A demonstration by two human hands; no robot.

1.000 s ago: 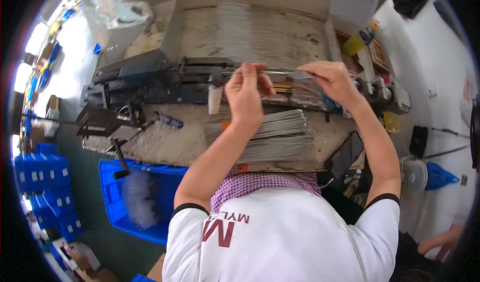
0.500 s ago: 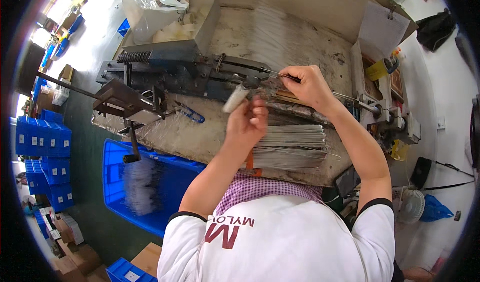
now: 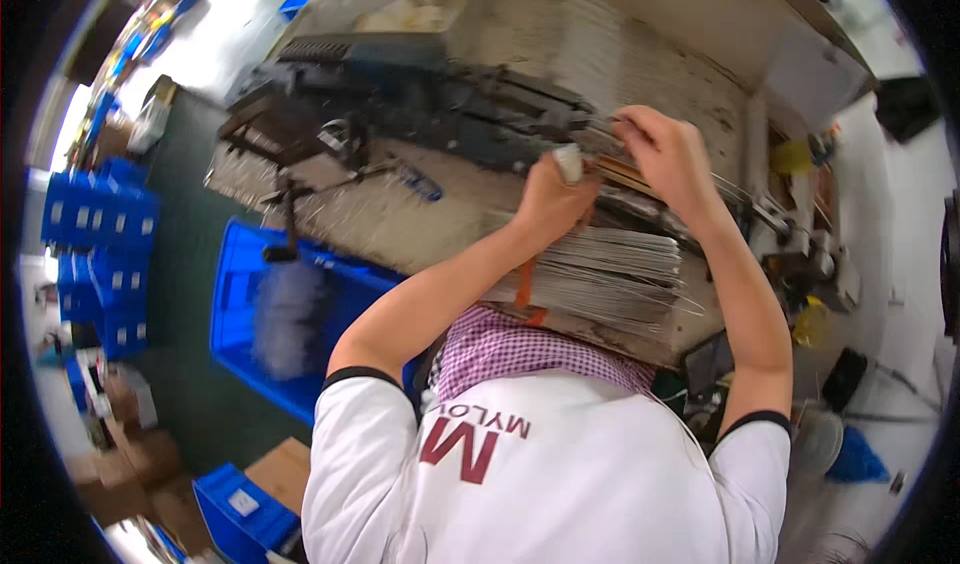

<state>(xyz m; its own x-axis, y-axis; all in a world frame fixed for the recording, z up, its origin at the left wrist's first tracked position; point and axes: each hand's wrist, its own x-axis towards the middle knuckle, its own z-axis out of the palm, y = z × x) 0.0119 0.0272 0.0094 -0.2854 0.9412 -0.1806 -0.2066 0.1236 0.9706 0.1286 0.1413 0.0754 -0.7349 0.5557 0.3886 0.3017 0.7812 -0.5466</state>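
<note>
My left hand (image 3: 553, 204) is closed, just beyond a bundle of thin metal wires (image 3: 600, 274). A short white cylinder-like piece (image 3: 568, 164) shows at its thumb side; whether it is held or wrapped around the thumb, I cannot tell. My right hand (image 3: 675, 164) is pinched at the right end of a long dark metal machine (image 3: 420, 104). What its fingertips hold is blurred. A wooden strip (image 3: 628, 174) runs between the two hands. An orange band (image 3: 525, 282) lies at the left end of the wires.
Blue-handled pliers (image 3: 420, 182) lie left of my hands, near a crank handle (image 3: 282, 254). A blue bin (image 3: 232, 334) below the bench holds white, blurry filaments (image 3: 288, 319). More pale filaments (image 3: 588, 49) lie at the back. Blue crates (image 3: 100, 209) stand far left.
My left hand has moved right and forward, toward the right hand, with the white piece. The right hand stays by the machine's end; the dark thin thing at its fingers no longer shows clearly. The view has shifted.
</note>
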